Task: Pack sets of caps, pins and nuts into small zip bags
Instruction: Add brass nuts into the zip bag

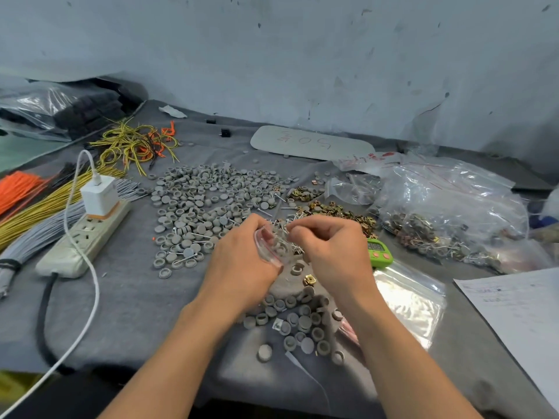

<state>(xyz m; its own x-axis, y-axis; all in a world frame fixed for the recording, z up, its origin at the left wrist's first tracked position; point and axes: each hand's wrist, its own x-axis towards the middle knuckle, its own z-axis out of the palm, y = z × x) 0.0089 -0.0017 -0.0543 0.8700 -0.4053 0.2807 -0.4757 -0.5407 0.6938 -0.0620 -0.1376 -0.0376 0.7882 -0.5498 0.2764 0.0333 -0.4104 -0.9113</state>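
Observation:
My left hand (242, 261) holds a small clear zip bag (273, 247) with a red seal strip, mouth open, grey caps inside it. My right hand (329, 252) is closed right beside the bag's mouth, fingers pinched; what it holds is hidden. A broad heap of grey caps (205, 204) lies behind my hands, with thin metal pins (195, 235) mixed in. More grey caps (299, 322) lie between my wrists, with one brass nut (309, 279) among them. A pile of brass nuts (332, 210) sits behind my right hand.
A power strip (81, 237) with a white charger and cable lies at left, beside bundles of yellow, orange and grey wires (45, 207). A big clear bag of packed sets (447, 219) sits at right, a green timer (379, 252), empty zip bags (411, 300) and a paper sheet (520, 316) nearby.

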